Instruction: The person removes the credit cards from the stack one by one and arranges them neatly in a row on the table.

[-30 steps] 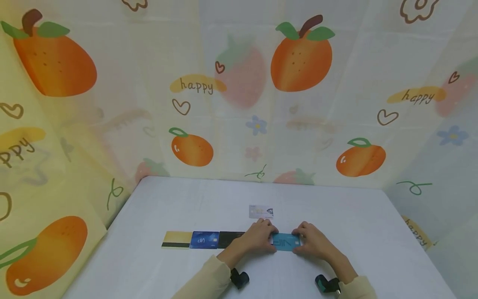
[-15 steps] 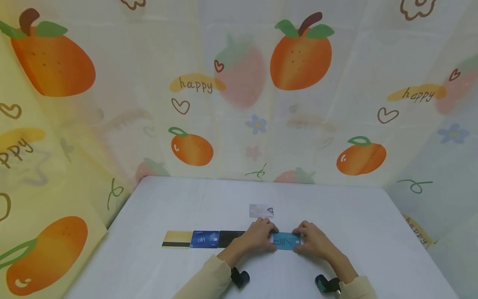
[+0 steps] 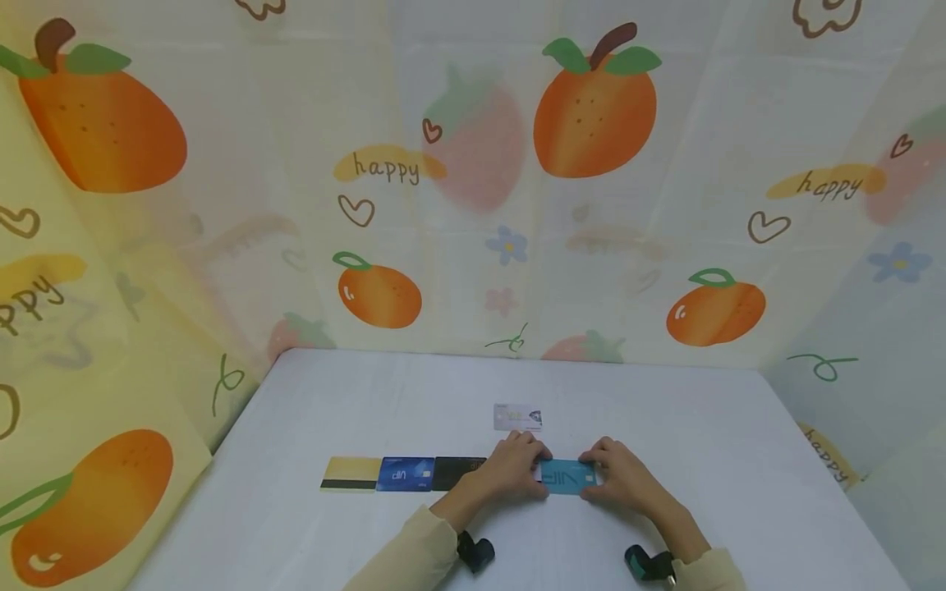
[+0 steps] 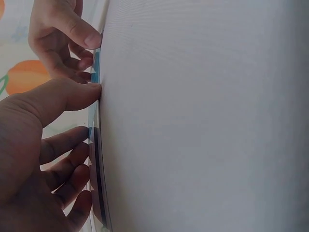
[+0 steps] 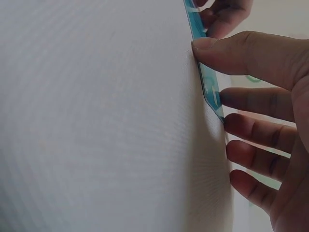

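A teal card [image 3: 567,477] lettered VIP lies flat on the white table, at the right end of a row of cards. My left hand [image 3: 510,466] holds its left end, thumb on the near edge and fingertips on the far edge. At the other end my right hand [image 3: 623,478] pinches the card the same way; in the right wrist view its thumb [image 5: 212,50] presses the near edge. A black card [image 3: 456,474] is partly hidden by the left hand and wrist. What lies beneath the left palm is mostly covered, though a pale edge shows beside the teal card.
Left of the black card lie a blue VIP card [image 3: 406,474] and a gold card [image 3: 350,474] with a dark stripe, edge to edge. A silver-grey card [image 3: 517,417] lies apart, behind the left hand. A fruit-printed curtain [image 3: 473,271] surrounds the white table [image 3: 355,394].
Both hands keep their hold on the teal card, with hardly any movement. The row of cards and the silver-grey card stay in place; the head view shifts very slightly.
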A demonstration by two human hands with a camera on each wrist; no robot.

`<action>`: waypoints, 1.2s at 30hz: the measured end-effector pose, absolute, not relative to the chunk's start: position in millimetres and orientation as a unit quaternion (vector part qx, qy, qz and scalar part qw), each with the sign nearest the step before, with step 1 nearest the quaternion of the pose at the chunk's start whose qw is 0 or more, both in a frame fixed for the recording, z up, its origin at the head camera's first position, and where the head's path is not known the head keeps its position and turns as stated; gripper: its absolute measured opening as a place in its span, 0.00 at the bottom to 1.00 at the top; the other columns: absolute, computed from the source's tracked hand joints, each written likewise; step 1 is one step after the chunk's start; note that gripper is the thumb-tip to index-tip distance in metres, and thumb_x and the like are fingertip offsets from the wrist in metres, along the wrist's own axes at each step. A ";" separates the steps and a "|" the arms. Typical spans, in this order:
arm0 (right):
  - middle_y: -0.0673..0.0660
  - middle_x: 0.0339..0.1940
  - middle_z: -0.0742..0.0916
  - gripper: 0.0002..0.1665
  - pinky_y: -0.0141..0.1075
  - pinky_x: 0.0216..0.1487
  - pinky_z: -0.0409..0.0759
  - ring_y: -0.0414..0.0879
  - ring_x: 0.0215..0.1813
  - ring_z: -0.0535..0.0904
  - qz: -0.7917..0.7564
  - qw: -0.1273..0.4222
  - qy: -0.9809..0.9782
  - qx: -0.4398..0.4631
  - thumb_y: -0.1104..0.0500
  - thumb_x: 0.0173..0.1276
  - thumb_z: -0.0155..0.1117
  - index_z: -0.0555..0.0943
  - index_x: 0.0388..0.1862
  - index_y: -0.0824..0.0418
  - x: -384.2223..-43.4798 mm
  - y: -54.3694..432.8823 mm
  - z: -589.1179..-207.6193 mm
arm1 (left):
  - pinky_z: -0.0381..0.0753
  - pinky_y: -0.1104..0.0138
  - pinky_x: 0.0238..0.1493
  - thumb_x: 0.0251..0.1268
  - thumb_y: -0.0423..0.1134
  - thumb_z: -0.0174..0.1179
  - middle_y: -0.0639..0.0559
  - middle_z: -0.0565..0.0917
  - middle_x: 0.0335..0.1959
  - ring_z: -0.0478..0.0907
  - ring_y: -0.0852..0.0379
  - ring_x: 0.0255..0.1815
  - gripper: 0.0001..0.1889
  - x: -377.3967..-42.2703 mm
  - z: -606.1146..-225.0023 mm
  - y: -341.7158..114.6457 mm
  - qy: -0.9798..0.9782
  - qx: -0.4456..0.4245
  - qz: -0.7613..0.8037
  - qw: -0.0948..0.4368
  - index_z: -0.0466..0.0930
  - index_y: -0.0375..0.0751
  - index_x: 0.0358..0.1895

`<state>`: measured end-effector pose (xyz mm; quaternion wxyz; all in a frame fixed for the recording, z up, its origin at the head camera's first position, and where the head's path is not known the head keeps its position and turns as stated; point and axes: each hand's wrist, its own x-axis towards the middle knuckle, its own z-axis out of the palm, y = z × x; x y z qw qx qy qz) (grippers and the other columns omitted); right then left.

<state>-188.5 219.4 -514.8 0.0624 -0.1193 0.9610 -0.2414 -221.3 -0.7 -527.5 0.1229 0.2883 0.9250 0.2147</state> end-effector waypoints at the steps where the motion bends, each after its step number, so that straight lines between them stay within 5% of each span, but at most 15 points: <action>1: 0.48 0.39 0.78 0.26 0.39 0.47 0.74 0.41 0.42 0.70 -0.241 0.061 0.961 -0.119 0.54 0.45 0.80 0.85 0.46 0.57 -188.3 219.4 -515.0 | 0.66 0.70 0.44 0.51 0.50 0.71 0.59 0.75 0.43 0.64 0.62 0.44 0.26 -221.2 -528.1 -0.6 0.925 0.289 0.213 0.122 0.80 0.50 0.55; 22: 0.49 0.38 0.80 0.23 0.36 0.43 0.73 0.42 0.41 0.71 -0.283 0.074 0.949 -0.119 0.52 0.54 0.75 0.83 0.48 0.58 -194.7 224.6 -516.7 | 0.70 0.69 0.50 0.52 0.52 0.69 0.57 0.77 0.49 0.66 0.62 0.48 0.29 -224.3 -528.1 -9.3 0.913 0.307 0.240 0.122 0.76 0.50 0.60; 29: 0.52 0.42 0.82 0.22 0.41 0.48 0.77 0.46 0.46 0.75 -0.308 0.065 0.944 -0.101 0.54 0.58 0.73 0.82 0.51 0.58 -203.5 222.3 -508.3 | 0.74 0.60 0.61 0.55 0.53 0.68 0.54 0.78 0.56 0.70 0.56 0.59 0.28 -238.8 -519.5 -27.4 0.912 0.269 0.289 0.114 0.76 0.51 0.60; 36: 0.55 0.48 0.83 0.23 0.50 0.55 0.78 0.51 0.52 0.76 -0.310 0.045 0.943 -0.112 0.53 0.61 0.70 0.81 0.54 0.59 -219.2 211.2 -504.1 | 0.73 0.57 0.61 0.54 0.50 0.70 0.51 0.76 0.58 0.68 0.53 0.58 0.29 -256.2 -513.3 -43.3 0.922 0.219 0.296 0.119 0.77 0.48 0.60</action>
